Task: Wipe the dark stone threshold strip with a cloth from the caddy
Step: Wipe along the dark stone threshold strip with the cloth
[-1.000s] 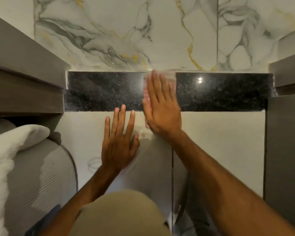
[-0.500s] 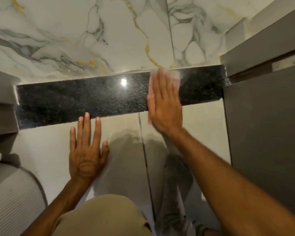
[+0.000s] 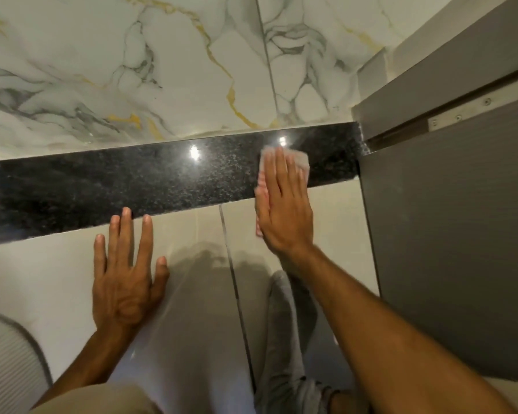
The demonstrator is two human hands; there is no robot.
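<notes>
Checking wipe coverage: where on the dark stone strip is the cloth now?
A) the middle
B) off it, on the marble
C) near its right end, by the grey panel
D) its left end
C: the right hand presses the cloth flat on the threshold strip beside the grey panel at its right end.

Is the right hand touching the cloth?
Touching. The head view shows the right hand laid flat on the cloth, straight fingers pressing it onto the dark threshold strip.
</notes>
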